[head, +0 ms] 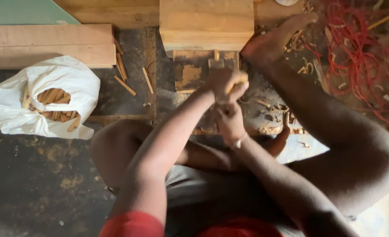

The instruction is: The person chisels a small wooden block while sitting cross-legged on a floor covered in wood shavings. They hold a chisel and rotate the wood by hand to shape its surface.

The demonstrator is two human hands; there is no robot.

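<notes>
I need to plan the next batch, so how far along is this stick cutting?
Done: a white bag holds many cut wooden sticks. In hand: left hand grips a stick, right hand just below, at a wooden block. Left: loose sticks lie unbagged.

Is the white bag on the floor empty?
No, the white bag lies open at the person's left with a heap of short wooden sticks showing inside it.
</notes>
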